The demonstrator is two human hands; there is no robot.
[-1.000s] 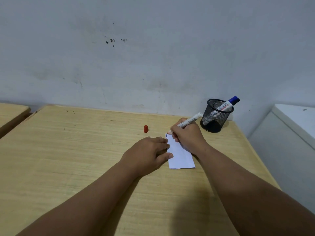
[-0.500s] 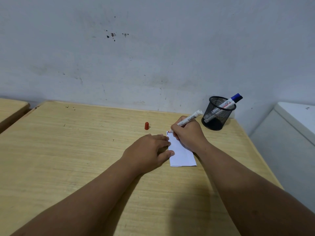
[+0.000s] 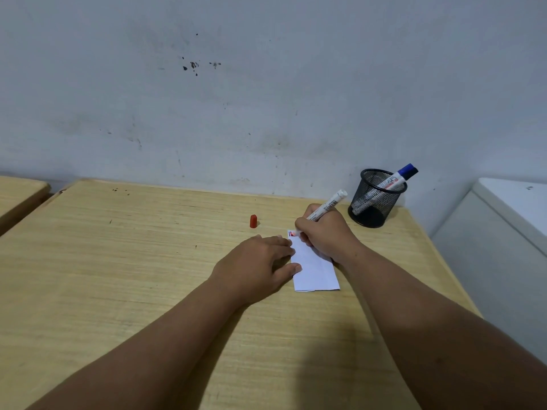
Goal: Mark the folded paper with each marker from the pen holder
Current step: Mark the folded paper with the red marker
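Observation:
A folded white paper (image 3: 315,272) lies on the wooden desk (image 3: 118,261). My left hand (image 3: 257,264) rests flat beside it, with the fingertips pressing on its left edge. My right hand (image 3: 325,236) grips an uncapped white marker (image 3: 327,206), whose red tip touches the paper's far left corner, where a red mark (image 3: 292,234) shows. The marker's red cap (image 3: 253,221) stands on the desk to the left. A black mesh pen holder (image 3: 376,199) at the back right holds a blue-capped marker (image 3: 395,179).
A grey stained wall rises right behind the desk. A white cabinet (image 3: 509,226) stands to the right of the desk. The corner of another wooden desk (image 3: 17,193) shows at the far left.
A red mark has appeared at the paper's far left corner under the marker tip. Both hands stay in much the same place on the paper.

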